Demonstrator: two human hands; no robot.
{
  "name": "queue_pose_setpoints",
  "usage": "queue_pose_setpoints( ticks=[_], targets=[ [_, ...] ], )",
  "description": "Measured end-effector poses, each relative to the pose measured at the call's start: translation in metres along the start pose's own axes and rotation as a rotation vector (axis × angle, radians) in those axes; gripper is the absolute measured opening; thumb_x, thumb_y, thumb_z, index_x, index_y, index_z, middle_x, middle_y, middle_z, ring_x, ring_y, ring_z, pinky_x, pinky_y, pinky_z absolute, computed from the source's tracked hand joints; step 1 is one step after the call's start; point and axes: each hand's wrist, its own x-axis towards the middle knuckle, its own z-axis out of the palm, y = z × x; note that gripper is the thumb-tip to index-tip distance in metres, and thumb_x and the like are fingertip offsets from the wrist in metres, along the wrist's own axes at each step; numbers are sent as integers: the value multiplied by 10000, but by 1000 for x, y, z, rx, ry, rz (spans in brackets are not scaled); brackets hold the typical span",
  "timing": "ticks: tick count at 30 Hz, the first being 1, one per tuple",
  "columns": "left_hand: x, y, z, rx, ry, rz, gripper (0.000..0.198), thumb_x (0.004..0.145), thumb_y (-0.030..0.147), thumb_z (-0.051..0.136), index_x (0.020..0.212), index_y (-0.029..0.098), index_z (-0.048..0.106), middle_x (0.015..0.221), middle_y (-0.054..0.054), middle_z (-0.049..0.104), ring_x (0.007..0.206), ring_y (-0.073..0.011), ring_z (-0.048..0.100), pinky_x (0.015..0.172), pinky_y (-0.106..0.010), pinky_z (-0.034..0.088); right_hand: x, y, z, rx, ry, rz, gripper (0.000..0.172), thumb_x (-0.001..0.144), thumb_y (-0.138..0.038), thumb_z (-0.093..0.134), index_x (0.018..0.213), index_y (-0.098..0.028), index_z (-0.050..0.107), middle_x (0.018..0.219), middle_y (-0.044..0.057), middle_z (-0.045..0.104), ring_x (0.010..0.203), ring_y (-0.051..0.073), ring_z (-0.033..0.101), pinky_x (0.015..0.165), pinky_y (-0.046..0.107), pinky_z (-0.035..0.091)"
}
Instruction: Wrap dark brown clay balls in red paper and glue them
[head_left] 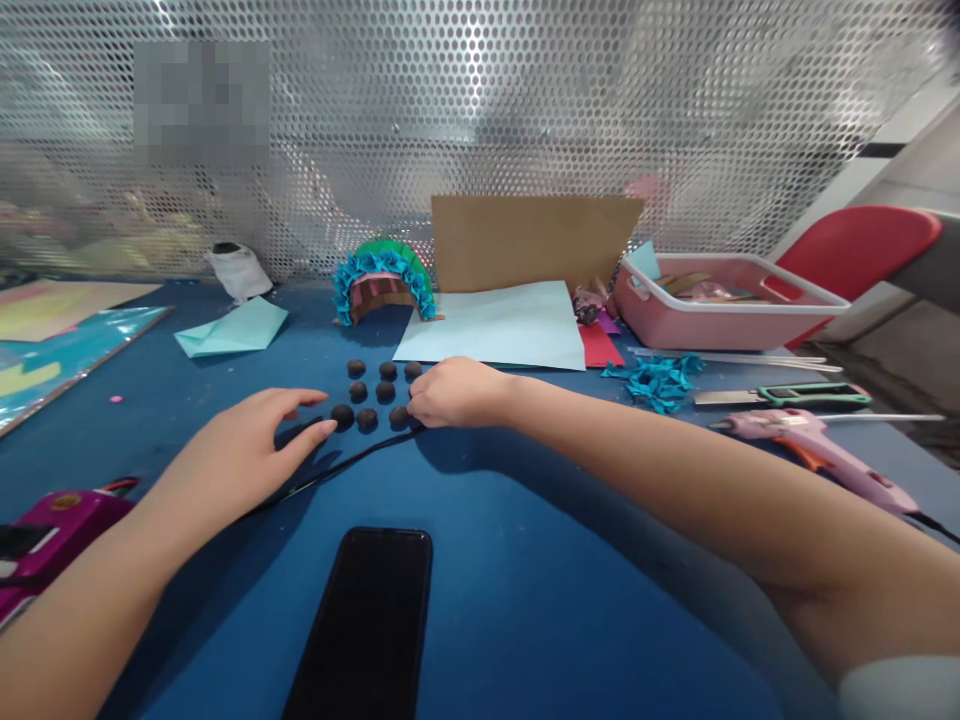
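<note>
Several small dark balls [385,391] lie in rough rows on the blue table, between my two hands. My left hand [259,440] is at their left side, thumb and fingers apart, with nothing held. Its thumb tip is beside the front-left ball [342,417]; whether they touch I cannot tell. My right hand [457,393] rests at the right end of the rows, its fingers curled together and pointing down. What lies under those fingertips is hidden. The right-hand balls [398,417] sit right against this hand. A black cable [352,460] runs just in front of the balls.
A black phone [367,620] lies near me. Behind stand a blue-fringed arch [386,262], pale blue paper [495,325] and cardboard [532,240]. To the right are a pink basket [720,325], blue paper scraps [660,382], a cutter [787,397] and a glue gun [825,450].
</note>
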Motion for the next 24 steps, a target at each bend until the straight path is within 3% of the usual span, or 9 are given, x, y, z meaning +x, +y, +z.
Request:
queue_pose_setpoints(
  ticks=[4, 9, 13, 16, 19, 22, 24],
  targets=[
    [-5, 9, 6, 28, 143, 116, 546, 868, 504, 389, 1195, 128, 611, 1262, -149, 619, 1199, -332, 530, 1037, -473, 384, -1, 2, 3, 1, 22, -5, 322, 920, -346, 559, 1179, -156, 569, 1172, 81, 600, 1000, 192, 612, 842, 403, 535],
    [-10, 30, 29, 57, 183, 543, 455, 925, 434, 423, 1227, 167, 634, 1303, -110, 626, 1276, -305, 484, 1104, -473, 336, -2, 2, 5, 8, 101, -24, 252, 930, -335, 538, 1087, -147, 600, 1080, 62, 627, 925, 164, 619, 789, 355, 533],
    [-13, 41, 30, 74, 247, 603, 461, 929, 403, 445, 1236, 113, 629, 1301, -144, 622, 1237, -315, 512, 1080, -492, 368, -20, 13, 4, -1, 215, 71, 180, 926, -276, 487, 965, -172, 628, 1002, 49, 646, 856, 146, 603, 689, 270, 474],
    [-32, 51, 22, 76, 268, 523, 475, 935, 418, 426, 1221, 100, 633, 1217, -150, 663, 1135, -299, 567, 1018, -467, 435, -55, 44, 7, -27, 314, 328, 165, 903, -282, 534, 958, -160, 630, 1005, 61, 646, 860, 157, 606, 713, 287, 485],
    [-70, 63, 24, 140, 201, 409, 501, 907, 494, 420, 1202, 162, 653, 1195, -134, 674, 1080, -323, 597, 899, -487, 518, -108, 92, 14, -71, 420, 698, 279, 920, -357, 550, 1105, -152, 591, 1101, 69, 616, 950, 175, 609, 815, 377, 526],
    [-106, 72, 35, 219, 203, 446, 555, 826, 500, 473, 1281, 215, 616, 1216, -115, 674, 1046, -358, 617, 661, -425, 588, -170, 140, 22, -95, 478, 968, 318, 926, -351, 546, 1187, -171, 569, 1207, 93, 586, 1014, 189, 603, 861, 399, 527],
    [-118, 78, 39, 253, 214, 491, 571, 789, 432, 469, 1288, 196, 618, 1195, -124, 688, 1025, -360, 633, 553, -368, 587, -207, 165, 27, -101, 488, 1020, 297, 945, -357, 507, 1151, -165, 600, 1212, 97, 585, 1039, 198, 596, 884, 372, 516]
  ],
)
